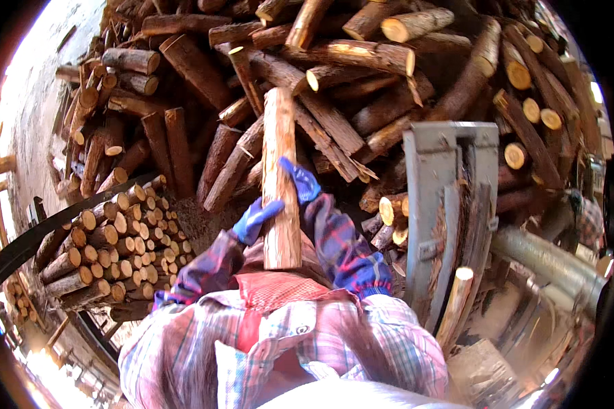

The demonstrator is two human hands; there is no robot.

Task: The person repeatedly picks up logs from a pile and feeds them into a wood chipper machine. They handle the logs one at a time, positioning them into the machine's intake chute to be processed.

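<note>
A pale, mostly bark-stripped log is held lengthwise in front of my body, one end toward me and the other toward the pile. My left hand, in a blue glove, grips its left side near the lower half. Higher up on the right side, my right hand, also in a blue glove, is closed against the log. The undersides of both hands are hidden by the log. Beyond it lies a large heap of brown logs, some with bark and some with pale cut ends.
To my left, cut logs are stacked in a neat pile behind a curved dark metal band. On the right stands a grey metal machine frame, with a thin peeled log leaning in it. A metal pipe runs out to the far right.
</note>
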